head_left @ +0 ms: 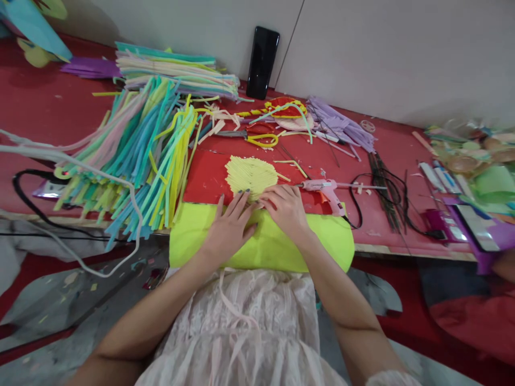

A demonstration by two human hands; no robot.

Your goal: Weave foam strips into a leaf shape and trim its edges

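1. Room: a plain pale wall [362, 53] is set right behind everything, and the floor [96, 289] is littered with scraps.
2. Red table [40, 102]: pretty crowded tbh. Its left side is taken up by a huge pile of fuzzy stems [132, 150], with purple stems [341, 123] heaped toward the back.
3. Lime cloth [322, 241]: draped at the front edge, partly covered by the red board [205, 171].
4. Hands: the left hand [231, 230] is laid flat, fingers spread, on the patch's lower edge. The right hand [285, 206] is bunched beside it; whether anything's pinched can't be told.
5. Yellow patch [249, 174]: placed mid-board. Its visible middle is already packed with strips, so it's probably well along; the lower edge seems to be what's left, but it's partly hidden.
6. Pink glue gun [324, 187]: parked just right of the right hand.
7. Scissors [263, 140]: left behind the board.
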